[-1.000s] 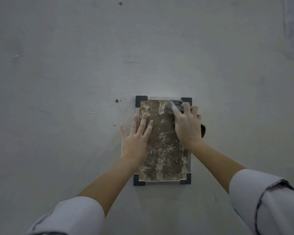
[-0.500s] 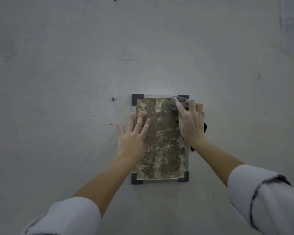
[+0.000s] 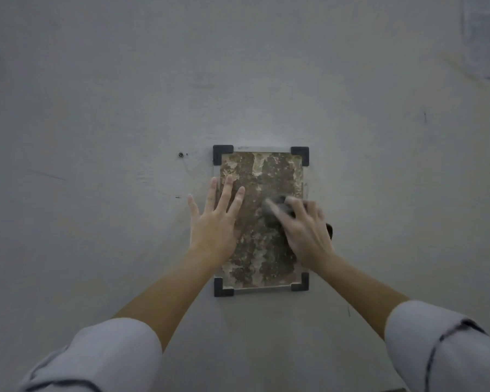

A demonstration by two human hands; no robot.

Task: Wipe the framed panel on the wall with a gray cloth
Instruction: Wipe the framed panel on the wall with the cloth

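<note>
A framed panel (image 3: 269,176) hangs on the grey wall, mottled brown and beige with black corner brackets. My left hand (image 3: 214,224) lies flat with fingers spread over the panel's left edge, pressing on it. My right hand (image 3: 306,230) presses a bunched gray cloth (image 3: 276,207) against the panel's middle right; the hand is motion-blurred. A dark end of the cloth sticks out past the hand's right side.
The plain grey wall (image 3: 96,108) surrounds the panel. A small screw (image 3: 180,154) sits in the wall left of the top-left bracket. A lighter patch (image 3: 485,38) shows at the top right corner.
My right hand with the cloth has slid down from the panel's top right corner to its middle. My left hand has stayed flat on the left edge.
</note>
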